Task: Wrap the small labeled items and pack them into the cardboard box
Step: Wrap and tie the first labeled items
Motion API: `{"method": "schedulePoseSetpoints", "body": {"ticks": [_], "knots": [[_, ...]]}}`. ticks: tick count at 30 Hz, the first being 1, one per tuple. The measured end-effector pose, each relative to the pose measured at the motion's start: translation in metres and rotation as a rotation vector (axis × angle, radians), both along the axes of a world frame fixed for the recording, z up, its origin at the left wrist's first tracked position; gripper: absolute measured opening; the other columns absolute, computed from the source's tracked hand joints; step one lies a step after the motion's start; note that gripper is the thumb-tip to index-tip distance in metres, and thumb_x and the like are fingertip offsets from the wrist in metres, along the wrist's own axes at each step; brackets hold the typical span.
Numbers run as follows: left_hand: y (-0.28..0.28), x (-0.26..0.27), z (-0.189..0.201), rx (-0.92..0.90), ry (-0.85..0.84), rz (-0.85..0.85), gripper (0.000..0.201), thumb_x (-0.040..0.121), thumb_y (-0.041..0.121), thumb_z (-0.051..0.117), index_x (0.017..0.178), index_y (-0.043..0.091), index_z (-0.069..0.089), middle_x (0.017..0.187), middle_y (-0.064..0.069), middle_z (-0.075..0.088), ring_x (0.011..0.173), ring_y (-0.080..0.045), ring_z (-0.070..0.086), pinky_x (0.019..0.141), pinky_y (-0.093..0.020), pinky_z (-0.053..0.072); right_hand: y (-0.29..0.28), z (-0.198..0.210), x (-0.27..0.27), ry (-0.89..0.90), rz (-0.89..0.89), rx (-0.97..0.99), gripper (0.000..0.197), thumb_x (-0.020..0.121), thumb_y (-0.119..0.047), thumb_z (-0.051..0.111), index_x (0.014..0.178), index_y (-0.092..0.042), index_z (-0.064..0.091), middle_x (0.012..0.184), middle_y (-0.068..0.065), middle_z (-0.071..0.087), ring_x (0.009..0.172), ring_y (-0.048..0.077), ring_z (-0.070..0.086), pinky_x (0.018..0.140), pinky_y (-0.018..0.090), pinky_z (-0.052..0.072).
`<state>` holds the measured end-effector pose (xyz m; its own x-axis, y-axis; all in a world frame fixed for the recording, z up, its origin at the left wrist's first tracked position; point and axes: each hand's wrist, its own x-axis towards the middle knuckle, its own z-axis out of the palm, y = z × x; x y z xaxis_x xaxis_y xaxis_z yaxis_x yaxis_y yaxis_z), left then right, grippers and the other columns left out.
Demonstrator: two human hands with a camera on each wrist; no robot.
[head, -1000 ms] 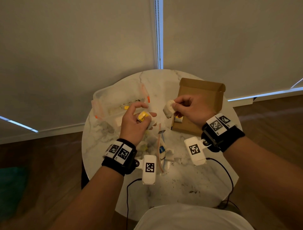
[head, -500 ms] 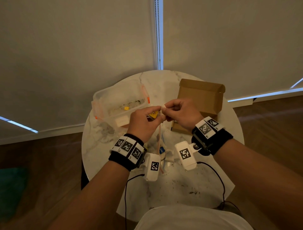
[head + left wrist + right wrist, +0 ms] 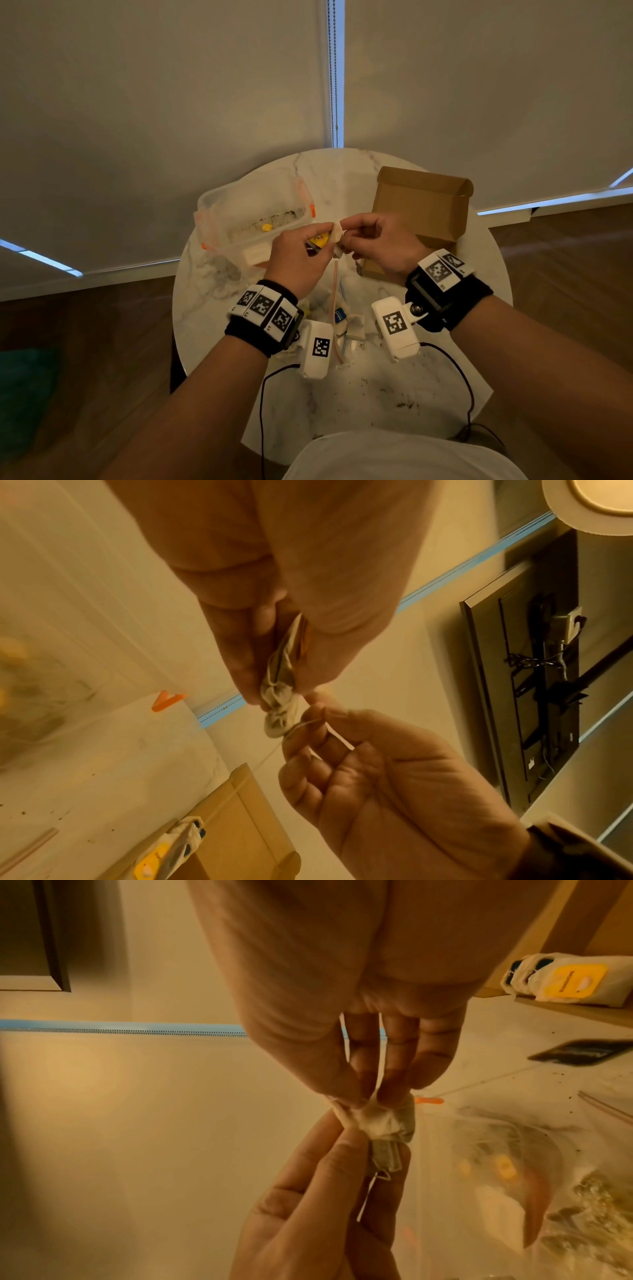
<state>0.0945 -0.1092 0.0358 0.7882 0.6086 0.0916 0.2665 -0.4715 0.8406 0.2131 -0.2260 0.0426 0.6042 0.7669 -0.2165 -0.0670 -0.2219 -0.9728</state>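
My left hand [image 3: 301, 255] pinches a small tea bag [image 3: 279, 696] between thumb and fingertips, its yellow label [image 3: 320, 240] tucked against my palm, while my right hand [image 3: 375, 245] nips the bag's thin string [image 3: 301, 725] between thumb and forefinger, the other fingers loosely curled. Both hands meet in the air above the round marble table [image 3: 359, 394], the crumpled bag held between them. I judge the left grip is there to keep the bundle still so the right can wind the string round it and bind the wrap.

Just right of my hands sits the open cardboard box [image 3: 424, 209], lid flap standing up; the right wrist view shows one wrapped bag [image 3: 565, 980] with a yellow tag already lying in it, so packing has begun. To the left stands a clear plastic container [image 3: 253, 212] with orange clips, holding more loose items, near enough for the next pick. String ends, scraps and dark crumbs lie on the table beneath my wrists.
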Motion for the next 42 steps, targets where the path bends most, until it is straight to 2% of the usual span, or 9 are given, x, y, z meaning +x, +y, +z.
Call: {"method": "schedulePoseSetpoints", "body": {"ticks": [4, 11, 16, 21, 25, 29, 33, 36, 42], "knots": [[0.0, 0.001, -0.003, 0.023, -0.007, -0.033, 0.023, 0.09, 0.015, 0.068, 0.112, 0.019, 0.074, 0.093, 0.006, 0.074, 0.081, -0.004, 0.066, 0.074, -0.015, 0.052, 0.001, -0.002, 0.0, 0.063, -0.021, 0.021, 0.019, 0.087, 0.006, 0.064, 0.104, 0.001, 0.069, 0.093, 0.024, 0.069, 0.079, 0.024, 0.066, 0.072, 0.027, 0.057], [0.0, 0.001, -0.005, -0.05, -0.015, -0.073, 0.024, 0.088, 0.021, 0.072, 0.112, 0.021, 0.075, 0.088, 0.009, 0.074, 0.084, -0.007, 0.069, 0.081, -0.031, 0.057, 0.0, 0.002, -0.001, 0.103, -0.01, 0.044, 0.015, 0.087, 0.005, 0.065, 0.1, -0.001, 0.071, 0.099, 0.024, 0.07, 0.082, 0.028, 0.068, 0.075, 0.031, 0.06], [0.002, 0.002, -0.004, -0.031, -0.028, -0.05, 0.018, 0.095, 0.014, 0.062, 0.104, 0.019, 0.077, 0.072, 0.019, 0.066, 0.067, 0.005, 0.059, 0.066, -0.013, 0.043, -0.001, 0.0, -0.004, 0.098, 0.013, 0.072, 0.014, 0.086, 0.009, 0.063, 0.095, 0.0, 0.07, 0.079, 0.016, 0.069, 0.071, 0.028, 0.07, 0.067, 0.031, 0.059], [0.006, 0.003, -0.001, -0.133, -0.024, 0.031, 0.012, 0.092, 0.015, 0.067, 0.095, 0.015, 0.078, 0.073, 0.011, 0.069, 0.064, -0.001, 0.061, 0.065, -0.025, 0.052, -0.003, -0.005, -0.009, 0.108, -0.026, 0.06, 0.013, 0.082, 0.007, 0.07, 0.094, 0.005, 0.065, 0.074, 0.017, 0.069, 0.063, 0.024, 0.069, 0.058, 0.027, 0.056], [0.008, 0.002, 0.006, -0.214, -0.044, 0.087, 0.02, 0.09, 0.015, 0.071, 0.079, 0.033, 0.073, 0.077, -0.005, 0.074, 0.065, -0.012, 0.063, 0.07, -0.034, 0.056, -0.007, -0.01, -0.012, 0.148, -0.05, 0.035, 0.02, 0.082, 0.002, 0.073, 0.097, 0.001, 0.06, 0.071, 0.015, 0.07, 0.062, 0.023, 0.069, 0.057, 0.026, 0.054], [0.011, 0.004, 0.011, -0.26, -0.042, 0.078, 0.009, 0.088, 0.016, 0.073, 0.088, 0.025, 0.077, 0.08, 0.007, 0.073, 0.074, -0.008, 0.065, 0.077, -0.033, 0.057, -0.01, -0.013, -0.013, 0.14, -0.061, 0.024, 0.026, 0.082, -0.004, 0.074, 0.105, -0.007, 0.061, 0.074, 0.016, 0.07, 0.066, 0.027, 0.069, 0.063, 0.032, 0.055], [0.013, 0.004, 0.013, -0.222, -0.057, 0.067, 0.007, 0.085, 0.017, 0.076, 0.089, 0.023, 0.077, 0.08, 0.012, 0.072, 0.071, 0.002, 0.063, 0.075, -0.024, 0.055, -0.007, -0.014, -0.009, 0.106, -0.076, 0.018, 0.022, 0.082, -0.001, 0.074, 0.097, 0.011, 0.064, 0.074, 0.021, 0.068, 0.059, 0.023, 0.068, 0.058, 0.029, 0.054], [0.012, 0.002, 0.016, -0.221, -0.072, 0.066, 0.011, 0.087, 0.015, 0.074, 0.086, 0.026, 0.075, 0.077, 0.015, 0.07, 0.065, 0.006, 0.06, 0.068, -0.019, 0.051, -0.007, -0.013, -0.008, 0.1, -0.096, 0.03, 0.022, 0.081, -0.001, 0.074, 0.097, 0.011, 0.064, 0.075, 0.022, 0.068, 0.059, 0.022, 0.068, 0.057, 0.028, 0.053], [0.015, 0.007, 0.021, -0.297, -0.103, 0.096, 0.014, 0.087, 0.015, 0.074, 0.079, 0.027, 0.076, 0.067, 0.019, 0.069, 0.066, 0.003, 0.06, 0.068, -0.025, 0.049, -0.013, -0.02, -0.012, 0.073, -0.02, 0.02, 0.013, 0.081, -0.002, 0.074, 0.091, 0.004, 0.067, 0.076, 0.02, 0.072, 0.065, 0.022, 0.07, 0.062, 0.026, 0.054]]}}
